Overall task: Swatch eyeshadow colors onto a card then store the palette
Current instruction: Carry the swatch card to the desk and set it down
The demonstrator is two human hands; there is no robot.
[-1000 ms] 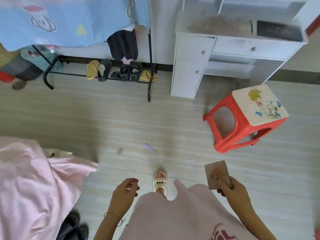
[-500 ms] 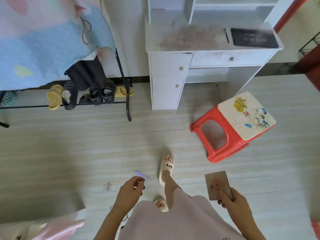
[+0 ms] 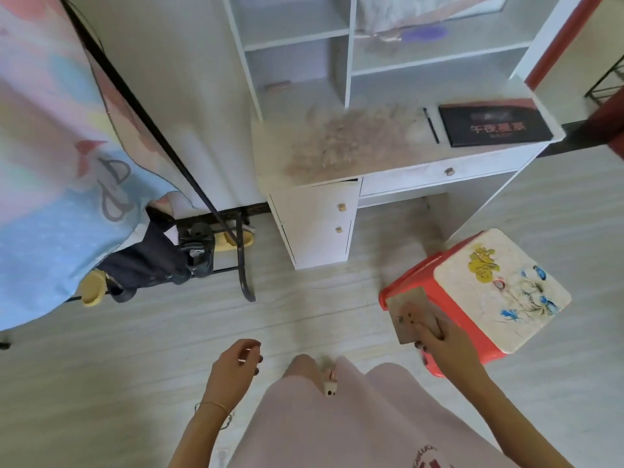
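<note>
A closed black eyeshadow palette point(image 3: 494, 125) lies at the right end of the white desk top point(image 3: 472, 153), with a thin dark brush point(image 3: 431, 125) just left of it. My right hand point(image 3: 449, 349) grips a brown card point(image 3: 407, 312) bearing a few small dark dots, held low in front of the red stool. My left hand point(image 3: 233, 366) hangs over the floor with its fingers loosely curled and nothing in it. Both hands are well short of the desk.
A red plastic stool point(image 3: 499, 292) with a flowered top stands right of me, before the desk. A fluffy beige heap point(image 3: 351, 143) covers the desk's left half. A black rack point(image 3: 216, 211) with shoes and a hanging blue blanket point(image 3: 50, 180) fills the left. Shelves rise above the desk.
I have walked toward the desk, so it and the stool are now much nearer. The card stays in my right hand, and my left hand stays loosely curled.
</note>
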